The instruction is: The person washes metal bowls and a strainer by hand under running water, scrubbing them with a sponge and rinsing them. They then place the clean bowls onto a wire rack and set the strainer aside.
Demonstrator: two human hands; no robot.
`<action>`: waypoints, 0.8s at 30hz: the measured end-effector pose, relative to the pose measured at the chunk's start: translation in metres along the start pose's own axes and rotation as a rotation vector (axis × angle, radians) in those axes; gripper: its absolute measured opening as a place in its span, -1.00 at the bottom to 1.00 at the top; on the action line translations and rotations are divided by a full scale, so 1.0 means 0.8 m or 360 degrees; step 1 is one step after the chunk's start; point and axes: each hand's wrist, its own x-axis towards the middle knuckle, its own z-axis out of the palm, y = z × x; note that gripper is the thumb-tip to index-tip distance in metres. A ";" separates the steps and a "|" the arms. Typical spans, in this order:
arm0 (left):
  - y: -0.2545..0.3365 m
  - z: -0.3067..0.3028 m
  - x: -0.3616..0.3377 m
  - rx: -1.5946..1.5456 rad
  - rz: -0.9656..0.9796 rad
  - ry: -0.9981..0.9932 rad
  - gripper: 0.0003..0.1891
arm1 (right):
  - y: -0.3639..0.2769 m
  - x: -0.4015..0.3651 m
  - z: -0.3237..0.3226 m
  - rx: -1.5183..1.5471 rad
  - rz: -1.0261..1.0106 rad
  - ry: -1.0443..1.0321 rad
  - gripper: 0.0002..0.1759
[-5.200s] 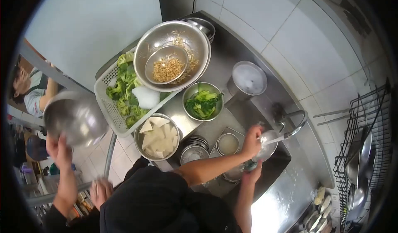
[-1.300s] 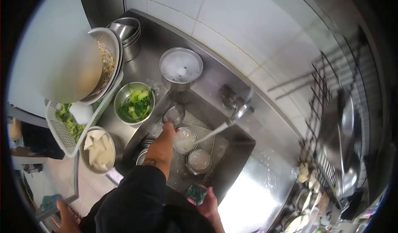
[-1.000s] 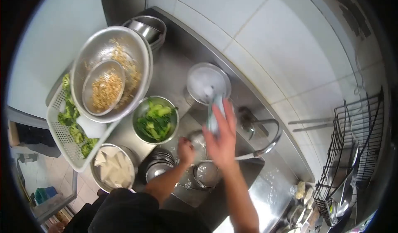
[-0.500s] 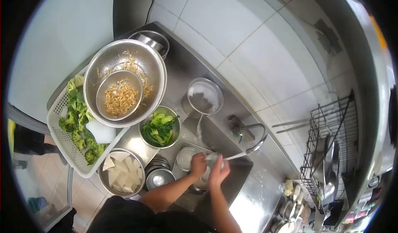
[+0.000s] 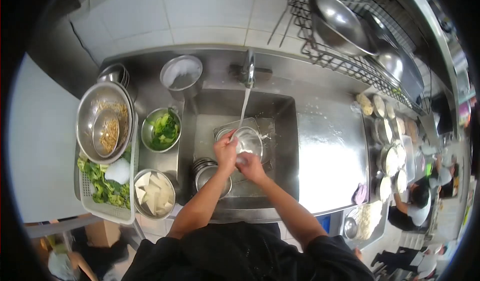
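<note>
In the sink [image 5: 287, 131], a shiny metal bowl [image 5: 249, 142] is tilted under the stream from the tap [image 5: 249, 70]. My left hand [image 5: 226, 152] grips its left rim. My right hand [image 5: 251, 167] is closed at the bowl's near edge; whatever its fingers hold is hidden. Beneath the bowl lies a rectangular metal rack or tray [image 5: 265, 126], partly covered. Stacked metal bowls [image 5: 214, 179] stand in the sink just left of my wrists.
On the left are a bowl of greens [image 5: 162, 130], a bowl of white slices [image 5: 154, 195], a broccoli basket [image 5: 112, 214] and a colander [image 5: 86, 118]. A metal pot [image 5: 181, 83] stands behind. A wire rack [image 5: 320, 53] hangs at upper right. Other people are at far right and lower left.
My view has swung round so the sink now lies squarely ahead. The metal bowl shows clearly between my hands, which were blurred close together under the water before.
</note>
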 end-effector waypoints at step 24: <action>0.069 0.057 -0.044 0.0511 0.1303 0.0113 -0.76 | -0.034 -0.004 -0.015 0.1833 0.1541 0.0624 -0.66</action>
